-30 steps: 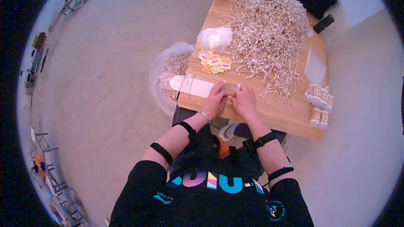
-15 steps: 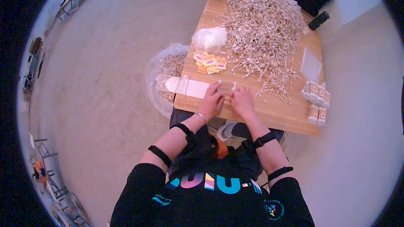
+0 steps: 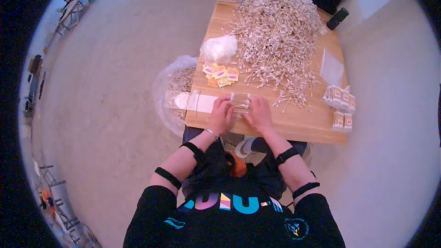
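A small bundle of cotton swabs is pressed between the left hand and the right hand at the near edge of the wooden table. Both hands are curled narrowly over the bundle, fingertips on its ends; whether it is fully gripped or only steadied from above cannot be told.

For the step to be done well, the sticks should be kept parallel and squared from both ends at once, with light, even pressure so that none are bent or pushed out sideways. The bundle is best kept flat on the table while it is being evened.

The bundle is seen as a tight, flat row of thin pale sticks with white tips, lying crosswise just in front of the person. Just beside it to the left, a long clear sleeve overhangs the table edge. Beyond it lie small yellow and red packets, and farther back a large loose heap of swabs. Filled packs are stacked at the right edge.
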The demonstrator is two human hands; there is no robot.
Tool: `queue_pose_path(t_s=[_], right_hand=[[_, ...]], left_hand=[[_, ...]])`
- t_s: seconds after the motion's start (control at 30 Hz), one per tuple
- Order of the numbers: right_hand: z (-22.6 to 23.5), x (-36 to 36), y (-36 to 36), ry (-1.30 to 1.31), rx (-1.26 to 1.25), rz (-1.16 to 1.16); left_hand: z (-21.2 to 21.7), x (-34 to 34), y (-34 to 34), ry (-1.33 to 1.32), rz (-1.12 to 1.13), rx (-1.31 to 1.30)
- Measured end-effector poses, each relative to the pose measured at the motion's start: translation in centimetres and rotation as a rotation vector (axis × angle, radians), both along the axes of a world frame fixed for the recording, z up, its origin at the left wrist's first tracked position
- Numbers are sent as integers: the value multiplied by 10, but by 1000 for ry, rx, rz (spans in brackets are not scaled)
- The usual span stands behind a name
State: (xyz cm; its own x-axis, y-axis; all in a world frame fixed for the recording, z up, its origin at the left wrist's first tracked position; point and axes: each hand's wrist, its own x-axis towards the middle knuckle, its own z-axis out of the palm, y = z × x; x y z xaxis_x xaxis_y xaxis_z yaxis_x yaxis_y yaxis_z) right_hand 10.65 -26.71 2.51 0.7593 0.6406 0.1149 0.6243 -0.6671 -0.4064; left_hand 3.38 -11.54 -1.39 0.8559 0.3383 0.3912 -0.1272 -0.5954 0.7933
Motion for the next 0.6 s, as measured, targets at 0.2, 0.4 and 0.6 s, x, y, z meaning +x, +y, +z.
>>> queue_pose_path(t_s=[0.2, 0.4, 0.6], right_hand=[[-1, 13, 8, -86, 45, 69], [-7, 15, 16, 68, 97, 49], [-39, 21, 9, 84, 455, -105]], left_hand=[[28, 8, 72, -23, 304, 153], [39, 9, 136, -43, 594, 365], [32, 22, 43, 152, 108, -275]])
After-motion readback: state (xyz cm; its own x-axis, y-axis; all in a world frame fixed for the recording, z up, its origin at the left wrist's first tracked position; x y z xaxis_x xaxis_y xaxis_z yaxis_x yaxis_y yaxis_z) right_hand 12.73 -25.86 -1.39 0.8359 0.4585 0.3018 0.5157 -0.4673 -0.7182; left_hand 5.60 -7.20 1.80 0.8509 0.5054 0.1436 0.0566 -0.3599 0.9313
